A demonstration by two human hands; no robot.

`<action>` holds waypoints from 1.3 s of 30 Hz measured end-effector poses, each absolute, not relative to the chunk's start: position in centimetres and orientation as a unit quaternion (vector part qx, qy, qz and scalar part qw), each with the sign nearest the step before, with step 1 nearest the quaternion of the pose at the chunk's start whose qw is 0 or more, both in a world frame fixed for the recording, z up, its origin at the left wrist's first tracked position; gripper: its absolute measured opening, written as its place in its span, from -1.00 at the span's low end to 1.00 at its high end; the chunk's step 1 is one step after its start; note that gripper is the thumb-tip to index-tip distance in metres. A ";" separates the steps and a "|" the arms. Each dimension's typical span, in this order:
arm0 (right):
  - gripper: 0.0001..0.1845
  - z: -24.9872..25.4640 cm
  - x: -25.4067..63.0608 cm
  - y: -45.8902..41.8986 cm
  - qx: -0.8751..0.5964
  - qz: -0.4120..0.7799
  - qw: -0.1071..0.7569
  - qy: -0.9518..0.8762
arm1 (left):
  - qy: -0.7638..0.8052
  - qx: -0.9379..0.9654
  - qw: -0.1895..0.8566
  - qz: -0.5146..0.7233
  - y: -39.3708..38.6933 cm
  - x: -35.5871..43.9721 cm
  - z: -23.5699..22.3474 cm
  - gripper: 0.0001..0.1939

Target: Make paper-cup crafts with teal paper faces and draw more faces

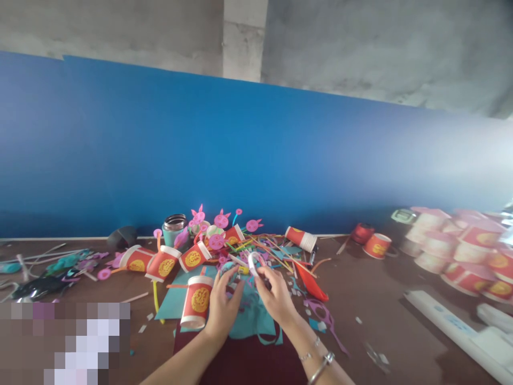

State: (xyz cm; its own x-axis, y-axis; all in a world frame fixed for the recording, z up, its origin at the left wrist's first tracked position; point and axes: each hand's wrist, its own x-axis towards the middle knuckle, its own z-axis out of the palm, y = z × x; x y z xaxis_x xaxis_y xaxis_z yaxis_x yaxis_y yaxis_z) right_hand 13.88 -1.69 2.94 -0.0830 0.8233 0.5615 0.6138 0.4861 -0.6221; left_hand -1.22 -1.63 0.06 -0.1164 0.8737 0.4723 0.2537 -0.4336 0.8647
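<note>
My right hand [277,295] is closed around a white ring [252,264] that looks like a roll of tape, pinched between thumb and fingers. Beside it my left hand [225,300] has its fingers curved, with a gap between thumb and fingertips and nothing visible in it. Just left of that hand a red and white paper cup [197,300] with a yellow emblem stands slightly tilted, an orange strip sticking out from its side. Teal paper [254,315] with cut edges lies under and between both hands. Pink animal-face cutouts [222,218] rise behind the hands.
Several decorated cups [163,264] lie to the left near a teal thermos [175,230]. Loose strips and sticks [276,251] are heaped at the back. On the right are stacked cups [460,246], a long white tool [444,321] and scissors [377,357]. A blue partition [256,155] borders the table.
</note>
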 end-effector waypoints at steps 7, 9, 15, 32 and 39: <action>-0.82 3.5 13.5 -2.2 -0.460 0.074 0.379 -0.800 | 0.455 0.689 0.155 0.542 -1.5 -1.4 -0.1 -0.79; -0.82 3.7 13.4 -2.3 -0.460 0.065 0.374 -0.803 | 0.462 0.692 0.152 0.533 -1.5 -1.3 -0.2 -0.82; -0.81 3.9 13.3 -2.5 -0.462 0.049 0.368 -0.805 | 0.467 0.689 0.152 0.533 -1.5 -1.3 -0.1 -0.88; -0.84 3.7 13.1 -2.4 -0.479 0.074 0.407 -0.774 | 0.447 0.704 0.134 0.536 -1.7 -1.3 0.1 -0.84; -0.84 3.1 13.0 -2.3 -0.490 0.119 0.433 -0.747 | 0.444 0.695 0.133 0.549 -1.9 -1.2 0.7 -0.85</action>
